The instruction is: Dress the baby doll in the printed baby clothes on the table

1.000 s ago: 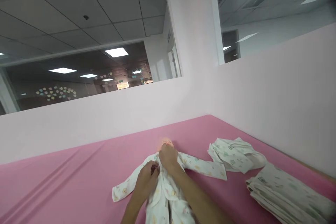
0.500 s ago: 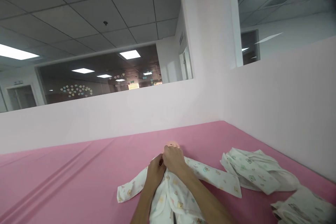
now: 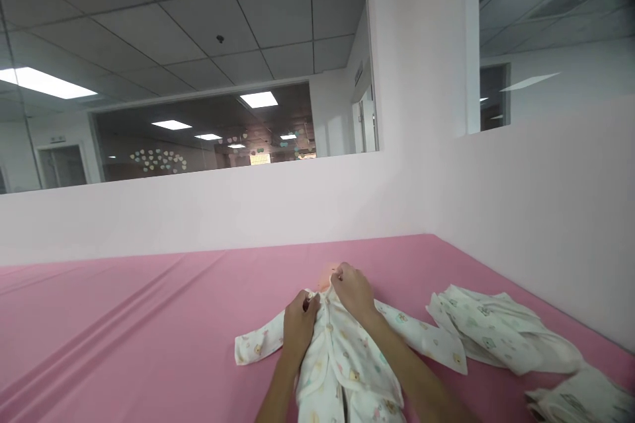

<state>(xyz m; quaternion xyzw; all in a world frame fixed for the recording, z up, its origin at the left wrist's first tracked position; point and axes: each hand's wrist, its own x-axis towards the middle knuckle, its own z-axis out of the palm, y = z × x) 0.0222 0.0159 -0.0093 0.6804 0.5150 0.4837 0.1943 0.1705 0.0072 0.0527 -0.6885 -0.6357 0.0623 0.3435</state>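
Observation:
A doll (image 3: 325,275) lies on its back, its head partly hidden by my right hand. It wears a white baby jacket (image 3: 347,347) with small coloured animal prints, the sleeves spread to both sides. White printed trousers (image 3: 317,403) show below the jacket hem. My left hand (image 3: 301,320) pinches the jacket at the left of the neckline. Higher up, my right hand (image 3: 354,291) grips the collar edge on the other side and lifts it beside the doll's head. Between both hands the front opening runs down the chest.
Pink sheeting (image 3: 149,330) with creases covers the surface. To the right lie a crumpled white printed garment (image 3: 501,327) and another folded white cloth (image 3: 585,400). A white wall (image 3: 248,205) with windows borders the far side and the right.
My hands were close together at the neckline and are now apart. The right hand has drawn the collar up and to the right. The view has shifted slightly left.

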